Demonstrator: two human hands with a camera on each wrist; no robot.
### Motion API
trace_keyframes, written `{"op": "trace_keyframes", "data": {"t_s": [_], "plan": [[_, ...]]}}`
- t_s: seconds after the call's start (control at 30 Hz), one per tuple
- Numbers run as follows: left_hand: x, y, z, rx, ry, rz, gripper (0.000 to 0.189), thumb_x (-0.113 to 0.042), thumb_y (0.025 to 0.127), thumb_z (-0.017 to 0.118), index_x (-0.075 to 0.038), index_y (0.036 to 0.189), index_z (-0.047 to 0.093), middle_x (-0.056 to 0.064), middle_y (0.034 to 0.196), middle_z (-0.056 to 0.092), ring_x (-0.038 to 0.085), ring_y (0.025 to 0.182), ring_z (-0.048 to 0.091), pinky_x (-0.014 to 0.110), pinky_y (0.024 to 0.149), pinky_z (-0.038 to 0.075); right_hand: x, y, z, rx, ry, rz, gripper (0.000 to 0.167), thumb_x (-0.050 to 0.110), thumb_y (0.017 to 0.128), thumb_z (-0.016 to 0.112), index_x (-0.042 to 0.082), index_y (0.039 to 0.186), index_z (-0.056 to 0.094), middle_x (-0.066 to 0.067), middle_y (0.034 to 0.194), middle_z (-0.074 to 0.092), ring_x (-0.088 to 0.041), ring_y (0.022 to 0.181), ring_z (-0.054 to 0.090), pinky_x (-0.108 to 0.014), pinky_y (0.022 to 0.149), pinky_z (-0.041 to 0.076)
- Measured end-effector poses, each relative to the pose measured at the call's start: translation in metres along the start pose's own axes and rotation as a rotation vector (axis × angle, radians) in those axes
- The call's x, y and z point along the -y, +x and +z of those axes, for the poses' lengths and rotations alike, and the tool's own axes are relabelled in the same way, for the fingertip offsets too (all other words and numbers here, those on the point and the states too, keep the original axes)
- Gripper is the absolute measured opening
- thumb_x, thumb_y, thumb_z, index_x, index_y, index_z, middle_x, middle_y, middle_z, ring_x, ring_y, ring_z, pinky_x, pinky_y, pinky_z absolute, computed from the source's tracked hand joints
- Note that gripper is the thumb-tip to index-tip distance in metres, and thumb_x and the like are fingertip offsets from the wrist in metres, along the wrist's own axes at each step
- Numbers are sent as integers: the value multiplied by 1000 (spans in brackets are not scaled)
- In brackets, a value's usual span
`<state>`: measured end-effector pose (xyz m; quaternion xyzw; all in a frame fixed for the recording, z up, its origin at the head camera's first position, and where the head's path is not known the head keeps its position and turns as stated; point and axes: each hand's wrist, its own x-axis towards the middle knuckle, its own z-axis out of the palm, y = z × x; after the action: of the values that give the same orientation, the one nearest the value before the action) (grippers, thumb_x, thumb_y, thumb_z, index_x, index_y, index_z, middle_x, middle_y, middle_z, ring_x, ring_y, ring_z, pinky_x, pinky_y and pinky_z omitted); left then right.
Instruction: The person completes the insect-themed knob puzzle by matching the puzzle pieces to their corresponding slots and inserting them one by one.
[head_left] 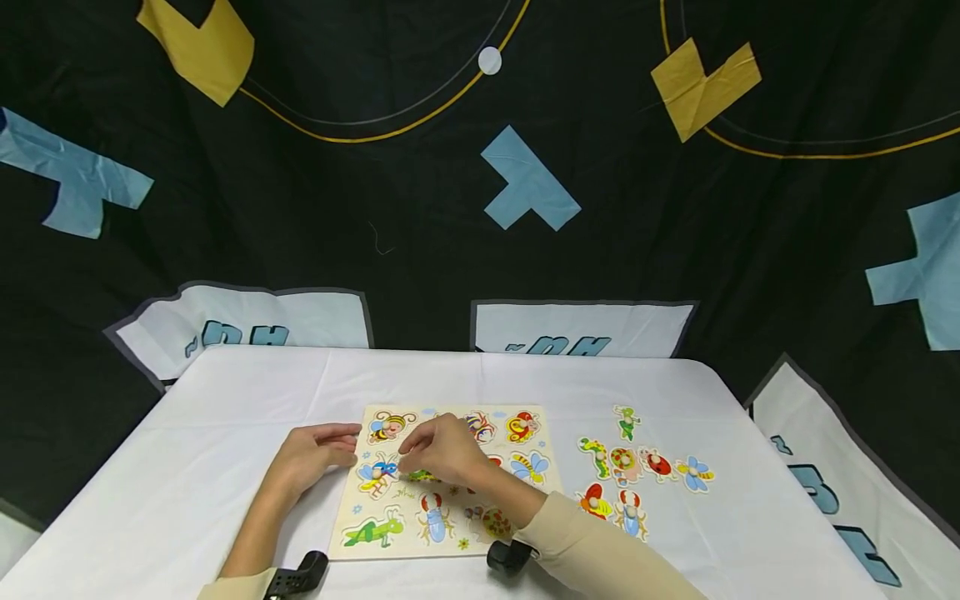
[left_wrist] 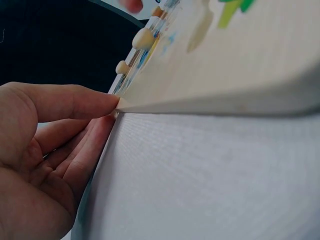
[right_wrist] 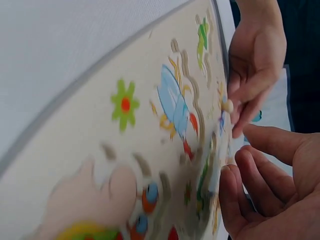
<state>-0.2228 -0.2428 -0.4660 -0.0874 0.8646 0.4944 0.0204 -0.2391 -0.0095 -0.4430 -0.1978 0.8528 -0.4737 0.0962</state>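
A wooden peg puzzle board (head_left: 405, 546) with printed insects and recesses lies on the white table. My left hand (head_left: 303, 458) is at the board's left edge; in the left wrist view its thumb (left_wrist: 85, 102) touches the rim, with the other fingers beside it. My right hand (head_left: 450, 450) is over the board's middle, its fingertips beside the blue-winged insect piece (head_left: 377, 477) and the caterpillar recess. In the right wrist view, the thumb and fingers (right_wrist: 232, 185) stand apart, with nothing visible between them. The right hand hides part of the board's middle.
Right of the board lie several loose pieces, including a ladybug (head_left: 657, 465), a dragonfly (head_left: 695, 474), a caterpillar (head_left: 595, 457), a beetle (head_left: 630, 512) and a green insect (head_left: 626, 422). A bee piece (head_left: 390, 427) sits at the board's far left. A black curtain (head_left: 420, 250) hangs behind the table.
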Motion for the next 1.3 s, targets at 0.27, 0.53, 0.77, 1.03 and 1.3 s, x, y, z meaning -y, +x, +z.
{"op": "trace_keyframes", "data": {"t_s": [0.27,0.53,0.77,1.03,1.3], "plan": [[0,0,1,-8,-2,-3,54,-7,76,80,-2,129,68,8,106,77,10,89,68,33,87,44,-7,-9,-26,23,-29,6,14,10,76,85,8,89,80,5,71,70,-8,61,59,-22,53,44],[1,0,1,-7,2,-17,54,-9,77,79,-4,129,69,6,105,76,12,91,66,36,90,43,-13,-12,-56,14,-71,30,15,14,77,85,9,90,80,4,70,69,-12,61,59,-24,54,44],[2,1,0,-1,-12,-18,55,-8,77,80,-4,130,68,7,107,76,12,93,67,37,93,43,-22,-16,-82,-22,-143,44,18,18,78,86,10,93,80,4,78,73,-11,70,62,-28,62,49],[2,0,4,-6,-21,-25,54,-7,78,79,-5,130,68,7,107,76,11,92,67,37,93,44,-34,-22,-108,-58,-176,94,17,17,78,86,11,92,81,6,78,72,-13,72,58,-29,66,46],[1,0,3,-6,-8,-26,54,-8,77,80,-5,130,68,7,107,77,10,92,68,38,94,44,-48,-33,-135,-69,-155,157,19,9,77,84,8,96,80,3,79,70,-13,74,58,-27,66,47]]}}
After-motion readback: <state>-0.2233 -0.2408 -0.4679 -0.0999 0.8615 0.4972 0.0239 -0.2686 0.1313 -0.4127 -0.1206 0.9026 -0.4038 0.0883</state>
